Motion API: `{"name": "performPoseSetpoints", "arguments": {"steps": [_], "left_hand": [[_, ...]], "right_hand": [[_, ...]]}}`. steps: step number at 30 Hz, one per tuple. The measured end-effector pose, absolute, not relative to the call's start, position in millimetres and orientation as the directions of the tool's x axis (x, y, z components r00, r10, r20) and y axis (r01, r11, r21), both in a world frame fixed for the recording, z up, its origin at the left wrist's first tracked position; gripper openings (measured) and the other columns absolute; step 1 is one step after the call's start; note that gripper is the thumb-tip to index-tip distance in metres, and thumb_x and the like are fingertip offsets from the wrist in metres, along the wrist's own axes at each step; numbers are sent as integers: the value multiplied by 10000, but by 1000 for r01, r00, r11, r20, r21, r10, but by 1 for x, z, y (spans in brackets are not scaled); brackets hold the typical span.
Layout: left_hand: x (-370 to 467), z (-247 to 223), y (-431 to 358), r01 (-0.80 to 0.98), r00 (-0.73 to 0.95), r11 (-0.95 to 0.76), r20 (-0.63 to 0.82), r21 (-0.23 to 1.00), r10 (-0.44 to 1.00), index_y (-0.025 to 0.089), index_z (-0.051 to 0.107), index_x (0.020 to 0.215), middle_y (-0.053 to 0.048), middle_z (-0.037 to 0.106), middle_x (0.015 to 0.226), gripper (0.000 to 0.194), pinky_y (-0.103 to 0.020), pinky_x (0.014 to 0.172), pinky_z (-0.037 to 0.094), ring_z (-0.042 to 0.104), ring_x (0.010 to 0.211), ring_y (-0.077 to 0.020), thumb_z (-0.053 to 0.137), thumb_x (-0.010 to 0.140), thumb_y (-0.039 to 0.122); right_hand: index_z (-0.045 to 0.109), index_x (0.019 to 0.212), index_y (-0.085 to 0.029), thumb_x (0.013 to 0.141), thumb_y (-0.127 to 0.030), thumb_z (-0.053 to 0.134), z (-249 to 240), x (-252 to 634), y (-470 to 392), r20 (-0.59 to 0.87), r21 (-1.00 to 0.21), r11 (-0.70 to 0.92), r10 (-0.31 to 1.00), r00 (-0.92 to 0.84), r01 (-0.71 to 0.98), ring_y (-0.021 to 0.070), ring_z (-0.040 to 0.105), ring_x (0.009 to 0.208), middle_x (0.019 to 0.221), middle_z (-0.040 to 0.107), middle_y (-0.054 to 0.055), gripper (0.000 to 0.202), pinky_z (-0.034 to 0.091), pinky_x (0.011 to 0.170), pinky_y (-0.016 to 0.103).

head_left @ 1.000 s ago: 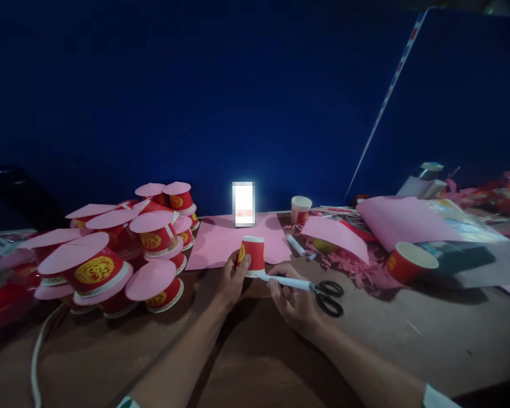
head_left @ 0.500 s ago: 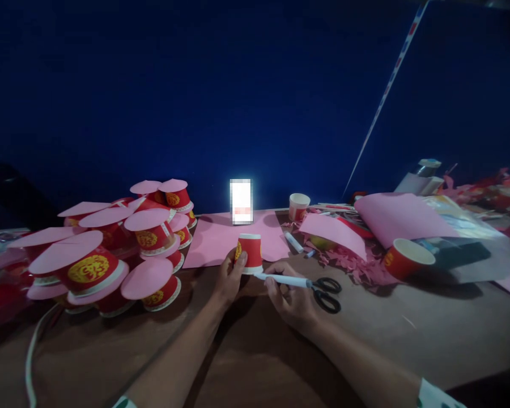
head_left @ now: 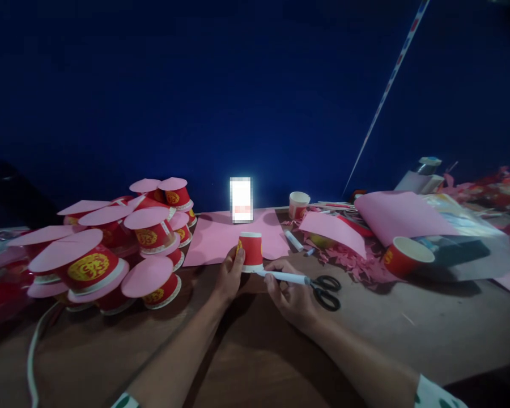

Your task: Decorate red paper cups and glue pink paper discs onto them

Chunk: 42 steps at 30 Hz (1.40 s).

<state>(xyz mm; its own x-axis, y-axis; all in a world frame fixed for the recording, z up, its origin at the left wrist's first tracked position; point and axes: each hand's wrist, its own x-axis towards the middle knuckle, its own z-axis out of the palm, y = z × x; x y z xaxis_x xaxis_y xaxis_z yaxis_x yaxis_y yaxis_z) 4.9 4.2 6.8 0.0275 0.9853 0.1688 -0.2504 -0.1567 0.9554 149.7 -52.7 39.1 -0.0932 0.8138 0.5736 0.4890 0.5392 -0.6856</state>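
My left hand [head_left: 232, 275] grips a red paper cup [head_left: 251, 251] from its left side, thumb against the wall. The cup is upside down, with its white rim at the bottom and gold print at its edges. My right hand [head_left: 291, 294] is closed round a white pen-shaped tube [head_left: 287, 277], whose narrow tip points left at the cup's rim. Whether the tip touches the rim I cannot tell. Just right of that hand lie black-handled scissors [head_left: 326, 292]. A pink paper sheet [head_left: 208, 243] lies behind the cup.
Red cups with pink paper discs [head_left: 151, 277] are stacked at the left, beside a white cable [head_left: 33, 357]. A lit phone [head_left: 242, 199] stands at the back. Rightward are a standing cup [head_left: 300, 205], a tipped cup [head_left: 402, 259], pink scraps [head_left: 361, 266] and a small tube [head_left: 294, 240].
Almost nothing differs. The view has shifted very slightly, and the cup sits a touch further right in my left hand. Both hands keep their hold.
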Motion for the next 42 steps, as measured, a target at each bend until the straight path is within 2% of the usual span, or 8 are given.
{"name": "performPoseSetpoints", "arguments": {"steps": [4, 25, 32, 38, 42], "left_hand": [[4, 6, 5, -236, 38, -144, 157, 961, 987, 177, 584, 868, 11, 580, 685, 356, -234, 603, 417, 512, 624, -121, 514, 793, 518], [6, 4, 6, -230, -8, -155, 158, 961, 987, 170, 594, 827, -7, 597, 726, 369, -241, 614, 422, 522, 653, -136, 555, 754, 530], [6, 6, 5, -250, 0, -154, 159, 956, 987, 179, 585, 886, -10, 613, 783, 350, -240, 655, 437, 536, 693, -130, 562, 760, 504], [6, 10, 2, -206, 2, -154, 158, 967, 988, 176, 590, 892, -11, 612, 789, 341, -248, 675, 438, 542, 718, -137, 564, 763, 490], [6, 10, 1, -181, 6, -158, 162, 971, 987, 177, 586, 910, -10, 612, 790, 332, -243, 677, 435, 535, 720, -136, 549, 778, 480]], "right_hand": [[545, 851, -183, 850, -254, 459, 40, 150, -53, 585, -666, 543, 806, -95, 511, 127, 550, 572, 681, 597, 8, 111, 435, 550, 227], [551, 854, -180, 849, -253, 461, 38, 149, -52, 577, -665, 541, 810, -107, 514, 126, 542, 572, 686, 597, 9, 117, 432, 547, 226], [552, 831, -183, 853, -247, 461, 37, 149, -51, 559, -680, 528, 823, -107, 509, 116, 502, 514, 629, 561, -4, 114, 404, 503, 218], [535, 807, -185, 852, -244, 459, 36, 149, -50, 566, -671, 531, 818, -105, 517, 116, 495, 513, 626, 551, -10, 107, 409, 529, 229], [531, 806, -182, 860, -259, 443, 35, 149, -51, 542, -689, 504, 835, -92, 520, 109, 474, 476, 595, 529, -20, 129, 385, 483, 216]]}}
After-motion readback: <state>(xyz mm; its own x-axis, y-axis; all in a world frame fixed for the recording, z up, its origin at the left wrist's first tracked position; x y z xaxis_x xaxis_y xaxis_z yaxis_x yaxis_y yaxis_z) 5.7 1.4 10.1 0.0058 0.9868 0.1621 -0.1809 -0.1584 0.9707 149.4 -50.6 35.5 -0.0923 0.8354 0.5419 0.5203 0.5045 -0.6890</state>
